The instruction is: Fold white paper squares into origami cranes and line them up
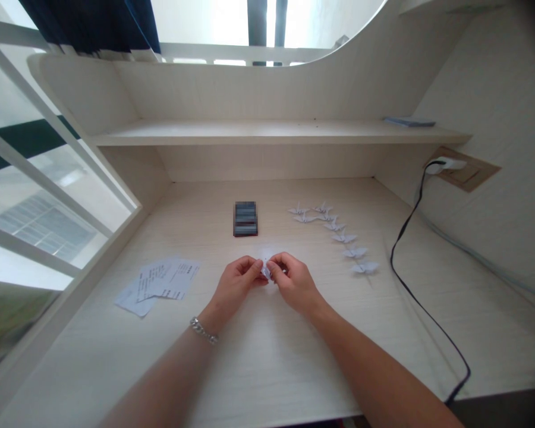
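Small folded paper sits pinched at the middle of the table, left hand and right hand each with its grip closed on it.

One left hand and one right hand share one folded paper; about eight paper cranes toward the desk's right edge, the far ones crowded; three overlapping paper slips near its left edge; one dark phone; one black cable.
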